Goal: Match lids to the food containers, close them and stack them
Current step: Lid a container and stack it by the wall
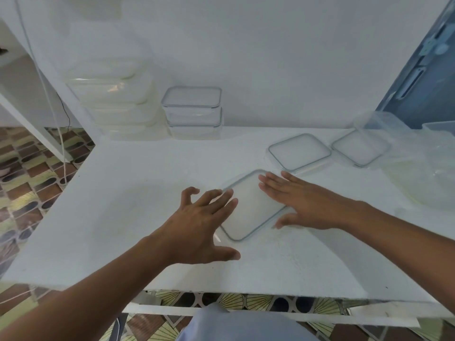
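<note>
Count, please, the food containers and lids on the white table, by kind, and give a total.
Closed clear containers stacked at the back wall: 2
Closed flat containers or lids lying on the table: 3
Milky containers in the blurred stack at the back left: cannot be counted
Total countable: 5

Lid (251,205) edges under both hands
</note>
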`<state>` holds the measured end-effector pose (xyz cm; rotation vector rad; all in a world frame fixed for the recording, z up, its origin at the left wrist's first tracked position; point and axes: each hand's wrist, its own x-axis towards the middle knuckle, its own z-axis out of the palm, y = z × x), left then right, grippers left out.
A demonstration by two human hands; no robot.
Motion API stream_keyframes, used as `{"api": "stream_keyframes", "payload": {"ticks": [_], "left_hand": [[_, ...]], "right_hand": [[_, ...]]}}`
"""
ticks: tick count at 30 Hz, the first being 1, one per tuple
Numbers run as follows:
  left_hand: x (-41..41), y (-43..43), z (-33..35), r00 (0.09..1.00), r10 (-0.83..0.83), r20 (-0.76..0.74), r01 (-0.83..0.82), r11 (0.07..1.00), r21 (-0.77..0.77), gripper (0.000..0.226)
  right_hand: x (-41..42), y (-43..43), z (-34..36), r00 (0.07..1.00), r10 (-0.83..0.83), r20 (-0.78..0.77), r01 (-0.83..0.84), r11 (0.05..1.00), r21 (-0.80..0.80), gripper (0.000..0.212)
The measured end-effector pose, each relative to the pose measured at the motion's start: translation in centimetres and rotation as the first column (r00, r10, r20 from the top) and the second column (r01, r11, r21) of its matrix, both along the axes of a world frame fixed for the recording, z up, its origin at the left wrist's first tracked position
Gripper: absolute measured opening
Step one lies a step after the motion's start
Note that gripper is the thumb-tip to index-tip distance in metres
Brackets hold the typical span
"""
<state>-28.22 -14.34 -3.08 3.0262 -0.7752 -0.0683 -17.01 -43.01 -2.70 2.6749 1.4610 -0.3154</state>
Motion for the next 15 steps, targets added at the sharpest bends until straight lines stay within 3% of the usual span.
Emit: {"api": "stream_keyframes", "payload": {"ticks": [7,12,15], "left_hand": [[-1.8,-1.5,0.6,0.998,-0.042,0.054,0.041,0.999,0.014,0.089],[-1.3,-2.0,0.7,0.989,-0.086,0.121,0.088,0.996,-0.006,0.065],[-0.6,-2.1,1.3,0.992,-0.068,0.103,0.075,0.995,-0.068,0.065]], "right_hand": [[3.4,-0.1,0.8,0.998,-0.028,0.061,0.037,0.989,-0.147,0.084],[4.0,1.0,1.5,0.994,-0.025,0.103,0.039,0.989,-0.141,0.076],[3.2,2.0,2.0,0.984,-0.124,0.128,0.138,0.984,-0.110,0.071]]}}
